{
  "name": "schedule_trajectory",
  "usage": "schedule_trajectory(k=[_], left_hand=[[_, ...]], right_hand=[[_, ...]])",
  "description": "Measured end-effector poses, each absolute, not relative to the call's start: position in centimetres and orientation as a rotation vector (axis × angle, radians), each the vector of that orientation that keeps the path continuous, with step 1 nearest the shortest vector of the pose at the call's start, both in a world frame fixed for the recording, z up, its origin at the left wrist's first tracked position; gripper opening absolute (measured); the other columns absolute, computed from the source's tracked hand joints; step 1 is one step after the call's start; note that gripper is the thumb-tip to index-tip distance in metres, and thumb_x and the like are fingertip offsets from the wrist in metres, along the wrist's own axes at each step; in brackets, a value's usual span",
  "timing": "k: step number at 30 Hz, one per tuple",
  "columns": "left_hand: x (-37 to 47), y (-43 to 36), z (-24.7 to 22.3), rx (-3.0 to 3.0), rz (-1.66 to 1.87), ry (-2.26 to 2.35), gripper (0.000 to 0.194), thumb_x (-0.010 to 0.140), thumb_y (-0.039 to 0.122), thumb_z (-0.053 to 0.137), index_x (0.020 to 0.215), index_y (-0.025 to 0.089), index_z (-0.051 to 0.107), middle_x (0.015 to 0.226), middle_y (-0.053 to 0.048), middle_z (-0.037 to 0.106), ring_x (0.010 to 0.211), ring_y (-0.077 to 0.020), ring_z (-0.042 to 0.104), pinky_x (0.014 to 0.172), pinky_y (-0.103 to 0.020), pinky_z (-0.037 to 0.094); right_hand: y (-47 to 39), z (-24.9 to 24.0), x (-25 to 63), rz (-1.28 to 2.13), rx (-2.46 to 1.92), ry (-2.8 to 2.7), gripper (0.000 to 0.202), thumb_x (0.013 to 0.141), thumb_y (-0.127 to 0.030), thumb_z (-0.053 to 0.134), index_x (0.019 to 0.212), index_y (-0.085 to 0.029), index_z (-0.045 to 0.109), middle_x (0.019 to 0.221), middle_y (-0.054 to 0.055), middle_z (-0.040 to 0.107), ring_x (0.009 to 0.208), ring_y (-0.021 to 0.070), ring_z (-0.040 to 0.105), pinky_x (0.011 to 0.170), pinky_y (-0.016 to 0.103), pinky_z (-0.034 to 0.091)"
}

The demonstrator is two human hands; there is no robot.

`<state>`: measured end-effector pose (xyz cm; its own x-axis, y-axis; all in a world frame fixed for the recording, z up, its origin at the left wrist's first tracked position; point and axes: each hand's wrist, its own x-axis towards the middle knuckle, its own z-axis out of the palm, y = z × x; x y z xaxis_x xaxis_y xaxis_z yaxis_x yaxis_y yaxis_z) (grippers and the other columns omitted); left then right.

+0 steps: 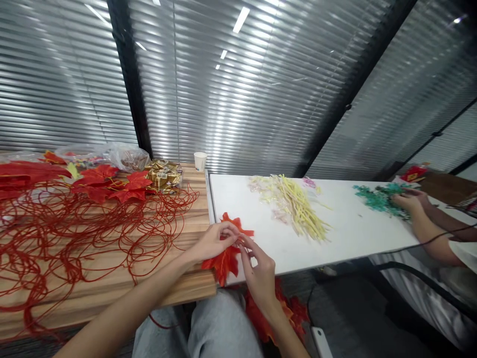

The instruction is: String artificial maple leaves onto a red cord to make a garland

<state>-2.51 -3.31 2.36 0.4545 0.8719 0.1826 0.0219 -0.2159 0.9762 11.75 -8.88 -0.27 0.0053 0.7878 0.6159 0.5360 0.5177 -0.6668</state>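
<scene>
Over the seam between the wooden and white tables, my left hand point(216, 242) and my right hand point(261, 271) meet fingertip to fingertip. Both are closed in a pinch at the middle of a red-orange artificial maple leaf point(226, 263). Part of it sticks out above the fingers and part hangs below them. Fingers cover its centre, so I cannot make out whether a stem or a cord is pinched there too. A wide tangle of red cord point(100, 228) lies on the wooden table to the left of my hands.
Red artificial leaves point(128, 186), a gold package point(164, 175) and a paper cup point(200, 161) stand along the back. Yellow strips point(301, 204) lie on the white table point(346, 233). At right, a co-worker's hands point(410, 201) touch green pieces point(376, 196). More red leaves point(294, 311) are below the edge.
</scene>
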Motion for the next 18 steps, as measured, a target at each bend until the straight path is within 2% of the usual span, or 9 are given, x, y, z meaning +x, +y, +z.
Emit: schedule_trajectory(k=[4,8,10,13,18], left_hand=[[-2.5,-3.3,2.7,1.544,0.961,0.795,0.018,0.075,0.028,0.059,0.082,0.012,0.06,0.081,-0.006,0.063,0.077,-0.0136,0.058,0.074,-0.026,0.044],[-2.7,-3.5,3.3,1.396,0.926,0.757,0.021,0.072,0.027,0.063,0.086,0.012,0.064,0.086,-0.007,0.065,0.081,-0.0151,0.059,0.076,-0.027,0.044],[-2.8,-3.6,3.5,1.354,0.883,0.731,0.025,0.073,0.027,0.063,0.093,0.012,0.065,0.089,-0.008,0.065,0.082,-0.0155,0.058,0.076,-0.027,0.044],[-3.0,-3.7,3.6,1.319,0.806,0.714,0.032,0.074,0.028,0.061,0.102,0.013,0.064,0.085,-0.008,0.066,0.077,-0.014,0.058,0.073,-0.026,0.043],[-2.8,-3.7,3.7,1.42,0.718,0.689,0.028,0.075,0.029,0.06,0.097,0.013,0.066,0.075,-0.005,0.065,0.069,-0.0115,0.056,0.069,-0.023,0.042]], right_hand=[[-8.9,0.5,11.7,0.329,-1.132,-1.593,0.025,0.084,-0.018,0.045,0.106,-0.017,0.056,0.099,0.009,0.062,0.086,0.0174,0.059,0.066,0.027,0.051],[-8.6,1.4,12.2,0.372,-1.178,-1.581,0.013,0.084,-0.022,0.048,0.085,-0.016,0.059,0.079,0.005,0.06,0.068,0.0141,0.056,0.058,0.024,0.047],[-8.6,1.8,12.5,0.43,-1.203,-1.656,0.017,0.085,-0.025,0.046,0.078,-0.016,0.06,0.07,0.003,0.059,0.061,0.0129,0.052,0.056,0.024,0.043],[-8.7,2.1,12.6,0.538,-1.203,-1.718,0.025,0.088,-0.027,0.042,0.073,-0.016,0.058,0.066,0.002,0.058,0.06,0.0127,0.051,0.058,0.024,0.039],[-8.9,2.2,12.7,0.681,-1.194,-1.637,0.031,0.089,-0.03,0.038,0.073,-0.015,0.059,0.067,0.002,0.06,0.062,0.0127,0.052,0.058,0.022,0.038]])
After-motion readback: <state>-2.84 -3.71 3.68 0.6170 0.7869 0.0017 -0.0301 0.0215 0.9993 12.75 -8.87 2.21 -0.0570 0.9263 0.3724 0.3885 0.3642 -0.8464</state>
